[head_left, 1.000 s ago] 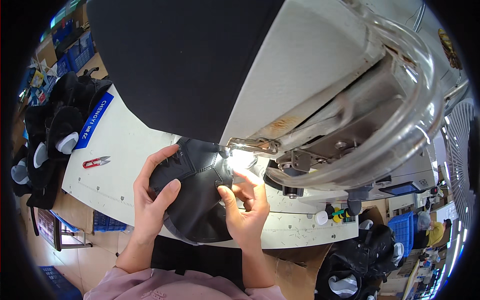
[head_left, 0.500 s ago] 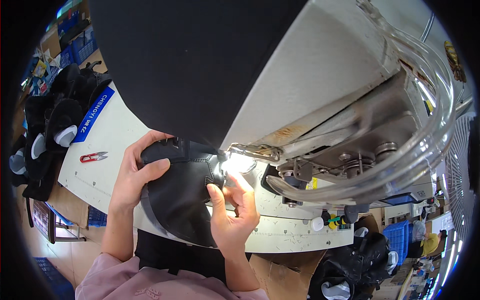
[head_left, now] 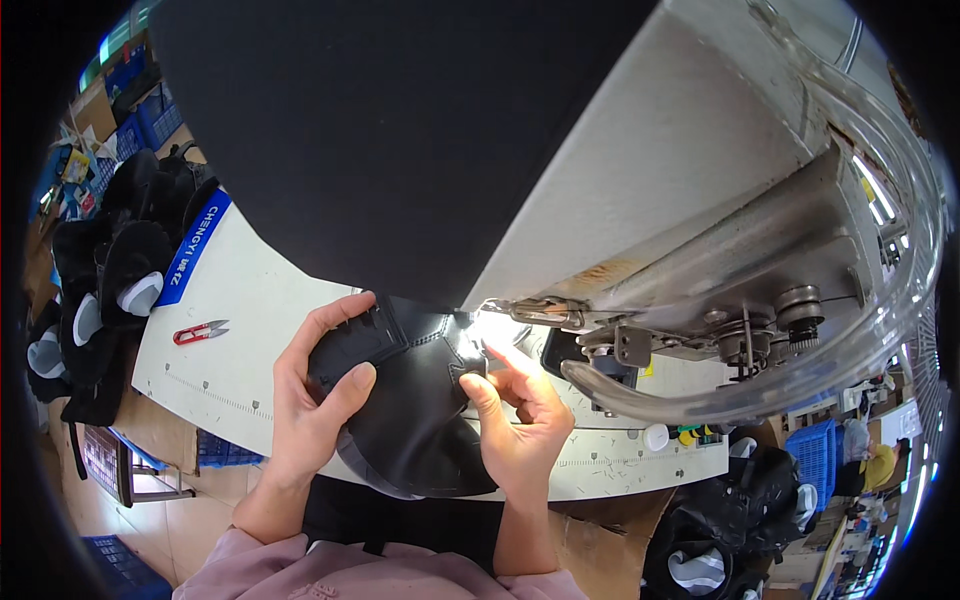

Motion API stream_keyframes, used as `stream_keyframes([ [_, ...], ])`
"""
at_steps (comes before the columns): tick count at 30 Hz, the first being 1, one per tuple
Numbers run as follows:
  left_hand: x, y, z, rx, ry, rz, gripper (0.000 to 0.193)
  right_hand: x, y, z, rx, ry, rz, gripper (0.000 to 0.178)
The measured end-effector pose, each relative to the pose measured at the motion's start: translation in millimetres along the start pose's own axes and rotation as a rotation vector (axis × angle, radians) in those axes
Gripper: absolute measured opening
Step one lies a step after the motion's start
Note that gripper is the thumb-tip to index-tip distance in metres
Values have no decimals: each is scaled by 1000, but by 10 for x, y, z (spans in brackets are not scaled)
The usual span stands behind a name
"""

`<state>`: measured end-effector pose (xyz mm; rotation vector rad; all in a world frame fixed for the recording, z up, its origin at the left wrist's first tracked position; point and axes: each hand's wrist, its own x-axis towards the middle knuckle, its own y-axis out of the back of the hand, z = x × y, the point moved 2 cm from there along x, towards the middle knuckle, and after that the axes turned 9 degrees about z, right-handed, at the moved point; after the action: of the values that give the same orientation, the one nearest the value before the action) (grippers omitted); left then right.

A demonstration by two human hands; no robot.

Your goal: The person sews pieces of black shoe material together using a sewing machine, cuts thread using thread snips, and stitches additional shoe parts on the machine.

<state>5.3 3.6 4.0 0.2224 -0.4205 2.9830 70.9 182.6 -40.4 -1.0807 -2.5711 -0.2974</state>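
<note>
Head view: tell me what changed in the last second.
The left hand shifted from lying flat on the black shoe upper to gripping its left edge, thumb on top. The right hand slid lower on the piece. Both hands stayed on it at the sewing machine; the red thread snips stayed put.

The black shoe upper (head_left: 405, 400) lay on the white sewing table, domed and slightly creased, with smooth leather-like panels and visible stitched seams. Its top edge sat at the brightly lit spot under the machine head, its rounded lower edge overhanging the table's front.
</note>
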Motion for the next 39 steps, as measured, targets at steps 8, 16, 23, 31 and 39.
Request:
stream_keyframes([
  [8, -85, -49, -34, 0, 38, 18, 52, 114, 15, -176, 52, -103, -90, 35],
  [16, -147, -65, 18, 52, 5, 30, 51, 158, 32, -188, 62, -112, -152, 35],
  [23, -228, -188, -57, 10, 22, 61, 49, 253, 123, -162, 9, -127, -166, 33],
  [31, -677, -480, -398, 6, -186, 196, 60, 590, 304, -62, -62, -164, -382, 21],
  [39, -496, -332, -340, 30, -192, 127, 56, 411, 179, -119, -69, -208, -317, 33],
])
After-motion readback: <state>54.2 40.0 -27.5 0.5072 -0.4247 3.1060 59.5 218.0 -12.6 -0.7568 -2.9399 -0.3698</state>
